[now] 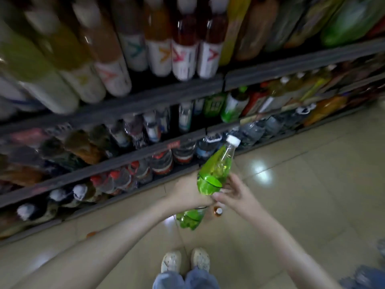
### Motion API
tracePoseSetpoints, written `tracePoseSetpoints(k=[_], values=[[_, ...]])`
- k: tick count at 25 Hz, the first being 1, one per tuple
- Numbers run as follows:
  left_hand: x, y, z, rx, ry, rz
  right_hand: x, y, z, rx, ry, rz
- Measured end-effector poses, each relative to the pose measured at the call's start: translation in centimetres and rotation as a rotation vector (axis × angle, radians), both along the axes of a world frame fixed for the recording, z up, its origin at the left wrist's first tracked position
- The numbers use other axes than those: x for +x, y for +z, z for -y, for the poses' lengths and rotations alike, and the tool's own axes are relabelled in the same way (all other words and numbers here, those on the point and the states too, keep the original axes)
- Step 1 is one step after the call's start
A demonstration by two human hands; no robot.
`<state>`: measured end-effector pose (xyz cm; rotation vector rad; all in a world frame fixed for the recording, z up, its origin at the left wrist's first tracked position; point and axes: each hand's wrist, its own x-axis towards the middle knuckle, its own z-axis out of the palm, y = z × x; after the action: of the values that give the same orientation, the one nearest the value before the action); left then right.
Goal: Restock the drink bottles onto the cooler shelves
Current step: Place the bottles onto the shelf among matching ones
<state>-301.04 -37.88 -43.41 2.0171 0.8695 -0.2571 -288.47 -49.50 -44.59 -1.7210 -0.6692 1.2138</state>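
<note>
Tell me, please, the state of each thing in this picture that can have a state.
green bottle, tilted, held in the air in front of the shelves.
white cap, on the green bottle.
left hand, grips the green bottle low down.
right hand, fingers spread, touching the green bottle.
cooler shelves, stocked with rows of bottles.

The bottle (216, 170) is before the shelves (145, 97), above the floor (312, 195).

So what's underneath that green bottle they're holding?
Glossy floor tiles, and what looks like a small white-capped orange bottle standing beside the base of the green bottle. The floor directly beneath that base and the left hand is covered.
</note>
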Motion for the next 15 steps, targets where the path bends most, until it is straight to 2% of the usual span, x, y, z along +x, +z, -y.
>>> tracePoseSetpoints(k=[3,7,10,15], values=[[0.7,9.7,-0.8,-0.001,-0.097,0.177,-1.3,7.7,-0.3,0.104,-0.119,-0.108],[3.4,17.9,-0.7,0.069,-0.258,0.200,-0.5,15.7,0.7,0.249,-0.323,-0.162],[8.0,22.0,0.0,0.013,-0.355,0.316,3.1,20.1,2.1,0.336,-0.427,-0.052],[19.2,27.4,2.4,0.171,-0.440,0.515,15.1,25.3,6.7,0.453,-0.648,0.298]])
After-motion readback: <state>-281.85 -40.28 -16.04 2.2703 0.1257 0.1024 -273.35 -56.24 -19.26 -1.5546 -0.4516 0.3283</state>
